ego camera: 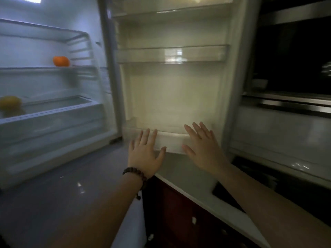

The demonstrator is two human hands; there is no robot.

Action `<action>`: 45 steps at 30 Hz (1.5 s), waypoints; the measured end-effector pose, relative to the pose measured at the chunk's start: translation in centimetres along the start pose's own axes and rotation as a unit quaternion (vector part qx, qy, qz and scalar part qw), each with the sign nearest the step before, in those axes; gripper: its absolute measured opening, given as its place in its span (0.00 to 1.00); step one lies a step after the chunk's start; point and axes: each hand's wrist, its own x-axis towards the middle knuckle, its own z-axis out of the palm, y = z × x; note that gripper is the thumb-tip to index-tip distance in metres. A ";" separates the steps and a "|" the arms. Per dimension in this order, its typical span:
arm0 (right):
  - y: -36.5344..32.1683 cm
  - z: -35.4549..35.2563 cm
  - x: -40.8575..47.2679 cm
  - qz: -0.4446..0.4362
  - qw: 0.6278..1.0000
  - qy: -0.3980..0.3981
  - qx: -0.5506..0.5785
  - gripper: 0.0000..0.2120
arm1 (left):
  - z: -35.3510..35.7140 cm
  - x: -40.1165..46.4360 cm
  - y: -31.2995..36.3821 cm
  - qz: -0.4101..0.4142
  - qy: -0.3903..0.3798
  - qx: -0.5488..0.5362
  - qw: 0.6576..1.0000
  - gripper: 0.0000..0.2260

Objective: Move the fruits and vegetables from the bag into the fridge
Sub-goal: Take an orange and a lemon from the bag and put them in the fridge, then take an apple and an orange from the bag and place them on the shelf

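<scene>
The fridge stands open on the left, its door (175, 97) swung out in front of me. An orange fruit (61, 61) sits on a middle shelf (84, 69). A yellow fruit (9, 102) lies on the shelf below, at the left edge of view. My left hand (145, 151), with a bead bracelet at the wrist, and my right hand (202, 145) are both spread flat with straight fingers in front of the door's bottom bin (172, 140). Neither holds anything. No bag is in view.
The door has two more clear bins (172, 54) above, with nothing seen in them. A dark oven front (293, 56) and steel trim are on the right. A white counter edge (188, 183) over a red-brown cabinet lies below my arms. Grey floor lies at lower left.
</scene>
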 end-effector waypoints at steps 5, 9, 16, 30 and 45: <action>8.2 -4.2 -11.1 0.123 0.991 -0.024 -0.052 0.31 | 4.1 -2.9 11.9 0.123 -0.041 -0.073 0.989 0.35; 13.2 -7.1 -20.7 0.234 0.966 -0.028 -0.102 0.30 | 7.1 -6.9 21.3 0.204 -0.087 -0.151 0.963 0.33; 17.4 -11.5 -35.0 0.399 0.908 0.013 -0.127 0.30 | 10.8 -14.9 35.2 0.325 -0.178 -0.189 0.909 0.30; 27.3 -17.2 -51.5 0.640 0.749 0.050 -0.161 0.32 | 16.1 -22.7 58.3 0.507 -0.253 -0.266 0.780 0.31; 43.3 -18.1 -55.9 0.737 0.663 0.056 -0.117 0.33 | 26.8 -20.9 74.5 0.550 -0.322 -0.269 0.723 0.32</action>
